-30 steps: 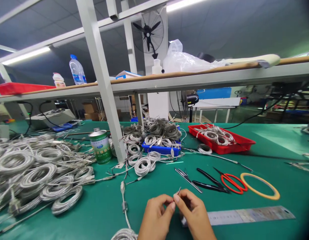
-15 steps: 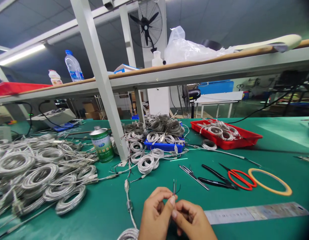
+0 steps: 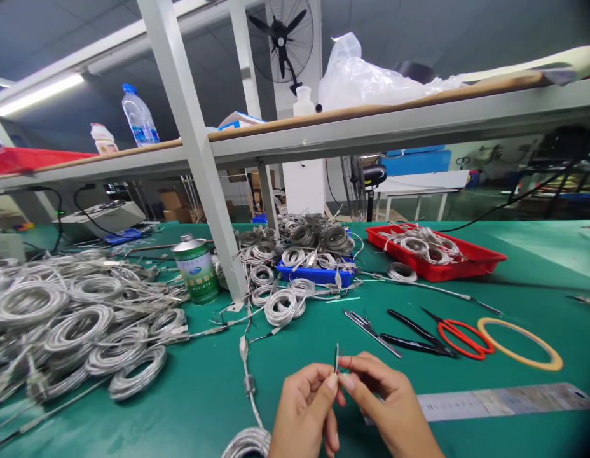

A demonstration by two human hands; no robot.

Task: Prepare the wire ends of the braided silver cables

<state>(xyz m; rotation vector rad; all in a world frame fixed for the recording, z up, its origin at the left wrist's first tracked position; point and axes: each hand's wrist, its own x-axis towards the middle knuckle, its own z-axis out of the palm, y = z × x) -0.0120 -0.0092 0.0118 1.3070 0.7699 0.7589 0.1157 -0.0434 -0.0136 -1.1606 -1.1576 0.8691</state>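
Thin wires (image 3: 337,358) stand up from between the fingertips of my two hands. My left hand (image 3: 307,407) pinches them near their base, thumb against forefinger. Thumb and forefinger of my right hand (image 3: 381,394) are closed at the same spot, on the wires' right side. A coiled clear-sheathed cable (image 3: 247,442) lies just left of my left hand, its thinner end running up to a USB plug (image 3: 243,346). The steel ruler (image 3: 505,402) lies right of my right hand, its left end partly behind that hand.
Cable coils (image 3: 80,318) are heaped at left beside a green can (image 3: 196,270). More coils fill a blue tray (image 3: 316,275) and a red tray (image 3: 447,270). Tweezers (image 3: 374,334), black pliers (image 3: 414,343), red scissors (image 3: 466,340) and a tape ring (image 3: 519,343) lie at right. A post (image 3: 194,152) supports the shelf.
My right hand has moved up and its fingertips now meet the wires beside my left thumb. The wires look closer together. The view has shifted slightly.
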